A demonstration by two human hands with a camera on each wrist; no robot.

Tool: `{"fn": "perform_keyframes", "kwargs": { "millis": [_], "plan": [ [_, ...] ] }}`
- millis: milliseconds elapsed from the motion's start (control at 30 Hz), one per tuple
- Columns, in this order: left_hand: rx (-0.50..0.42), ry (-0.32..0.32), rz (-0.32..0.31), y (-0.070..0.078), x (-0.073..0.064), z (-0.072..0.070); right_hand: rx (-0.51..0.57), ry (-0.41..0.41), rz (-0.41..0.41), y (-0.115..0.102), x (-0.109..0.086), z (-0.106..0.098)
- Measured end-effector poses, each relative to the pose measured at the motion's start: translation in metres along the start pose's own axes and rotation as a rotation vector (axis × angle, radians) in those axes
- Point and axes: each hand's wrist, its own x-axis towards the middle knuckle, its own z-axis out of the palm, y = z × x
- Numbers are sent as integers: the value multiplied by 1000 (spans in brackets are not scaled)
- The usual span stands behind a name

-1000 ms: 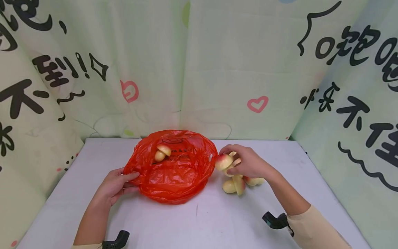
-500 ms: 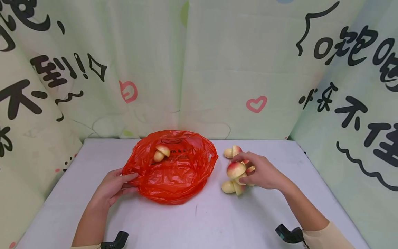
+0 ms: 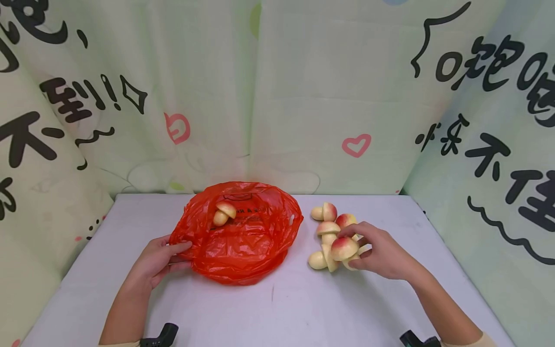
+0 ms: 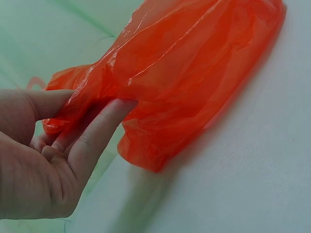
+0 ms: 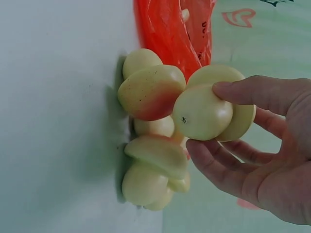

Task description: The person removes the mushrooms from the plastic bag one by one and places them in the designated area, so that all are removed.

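My left hand point(image 3: 153, 260) pinches the left rim of a red plastic bag point(image 3: 247, 248), thumb inside and fingers beneath. The left wrist view has the bag's film point(image 4: 184, 63) between thumb and fingers. Inside the spread mouth of the bag lies one toy mushroom point(image 3: 224, 213). To the right, my right hand point(image 3: 381, 248) grips another mushroom point(image 3: 345, 248) with a red-and-yellow cap. In the right wrist view, thumb and fingertips hold this mushroom point(image 5: 201, 114) by its pale rounded stem and cap, above the others.
Several more mushrooms lie bunched right of the bag, among them one at the back point(image 3: 325, 212), one behind the held mushroom point(image 3: 346, 220) and one at the front point(image 3: 318, 260). A white table point(image 3: 243, 313) bears everything. A printed curtain point(image 3: 295, 120) stands behind it.
My right hand has moved away from the bag, rightward and nearer to me, with the mushroom in its grip. Mushrooms it covered now show. The left hand stays on the bag.
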Motion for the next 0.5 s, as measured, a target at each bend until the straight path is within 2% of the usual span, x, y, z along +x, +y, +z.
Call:
{"fn": "perform_keyframes", "kwargs": {
  "millis": [500],
  "plan": [
    [-8,-7,-1,0,1,-1,-29,24,34,13,-24,2]
  ]
}}
